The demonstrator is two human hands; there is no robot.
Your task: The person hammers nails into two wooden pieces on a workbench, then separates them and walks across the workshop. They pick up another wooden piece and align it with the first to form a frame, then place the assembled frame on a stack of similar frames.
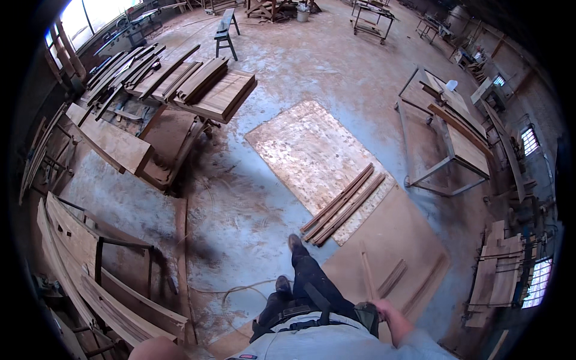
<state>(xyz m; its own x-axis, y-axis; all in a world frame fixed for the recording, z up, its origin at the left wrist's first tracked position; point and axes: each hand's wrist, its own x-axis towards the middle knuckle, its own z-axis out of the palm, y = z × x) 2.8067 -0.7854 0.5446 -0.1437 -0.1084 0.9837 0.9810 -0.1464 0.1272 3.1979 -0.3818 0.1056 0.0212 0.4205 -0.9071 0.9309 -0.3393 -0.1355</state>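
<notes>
Low at the right of my body, my right hand is closed round a long pale wooden strip. The strip points forward and down, over the brown sheet on the floor. A dark pouch at my waist partly hides the fingers. Two short dark wooden strips lie on that sheet, ahead of the hand. Farther forward, several long reddish-brown strips lie side by side across a speckled board. Of my left arm only a bare part shows at the lower edge; its hand is out of view.
A bench stacked with planks stands ahead on the left. Long boards rest on a rack nearer at left. A metal-framed cart stands at right, clamped panels behind it. A hose curls beside my feet.
</notes>
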